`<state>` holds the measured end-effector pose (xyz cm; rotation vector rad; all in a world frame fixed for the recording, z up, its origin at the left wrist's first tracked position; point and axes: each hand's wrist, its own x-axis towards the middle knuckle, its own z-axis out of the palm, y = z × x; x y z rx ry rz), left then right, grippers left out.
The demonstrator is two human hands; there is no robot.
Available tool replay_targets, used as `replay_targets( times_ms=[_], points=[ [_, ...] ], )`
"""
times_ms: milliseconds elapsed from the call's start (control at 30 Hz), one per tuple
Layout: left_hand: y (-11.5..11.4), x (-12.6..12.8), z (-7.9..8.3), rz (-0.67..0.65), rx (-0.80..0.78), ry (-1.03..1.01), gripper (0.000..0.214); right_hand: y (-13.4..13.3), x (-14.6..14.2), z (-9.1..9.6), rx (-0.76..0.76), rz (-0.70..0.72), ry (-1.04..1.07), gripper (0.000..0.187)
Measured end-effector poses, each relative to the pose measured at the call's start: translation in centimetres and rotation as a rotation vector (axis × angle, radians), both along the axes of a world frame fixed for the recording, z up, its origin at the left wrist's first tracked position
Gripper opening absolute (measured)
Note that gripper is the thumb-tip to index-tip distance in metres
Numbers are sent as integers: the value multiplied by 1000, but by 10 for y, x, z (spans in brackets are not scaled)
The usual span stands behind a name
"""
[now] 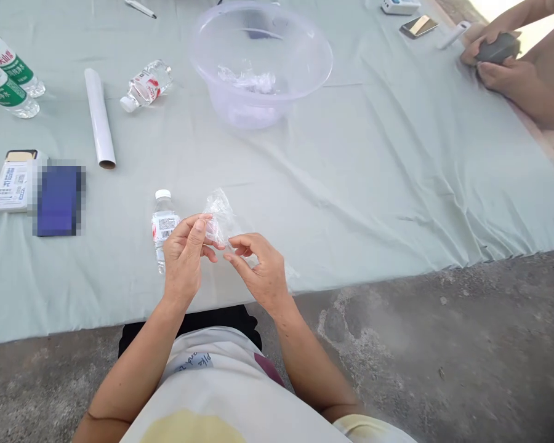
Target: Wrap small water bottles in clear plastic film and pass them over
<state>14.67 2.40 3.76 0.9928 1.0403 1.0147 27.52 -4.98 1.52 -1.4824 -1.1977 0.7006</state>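
Observation:
In the middle, near the table's front edge, my left hand pinches a crumpled piece of clear plastic film between thumb and fingers. My right hand is closed at the film's lower right side, thumb and forefinger close together on its edge. A faint transparent part of the film trails under and beside the right hand. Just left of my left hand lies a small water bottle with a white cap, partly hidden by that hand.
A translucent basin holding crumpled clear plastic stands at the back. Left of it are another small bottle, a white roll, two green-labelled bottles, a white box and a blue item. A person's hands hold a dark object at right.

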Motion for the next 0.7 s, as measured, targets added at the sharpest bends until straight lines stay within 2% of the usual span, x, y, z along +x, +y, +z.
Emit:
replay_targets(
  times_ms=[67,200,333,433,533,700],
  points=[
    [-2,-3,-1,-38,34,-8,35,3,-5,-6,-69,-25,118,6],
    [-7,-5,-9,-46,58,82,32,5,-5,-16,-168,-81,365,13],
    [-13,-2,-17,-186,33,234,21,7,-3,-17,-184,-87,415,19],
    [-12,-1,-19,-238,44,213,19,9,0,-16,-205,-52,484,21],
    [-8,-3,-18,-182,36,142,17,9,4,-15,-235,-46,655,25],
    [2,-16,-10,-7,-109,-48,26,10,13,-15,-199,-110,960,30]
  ],
)
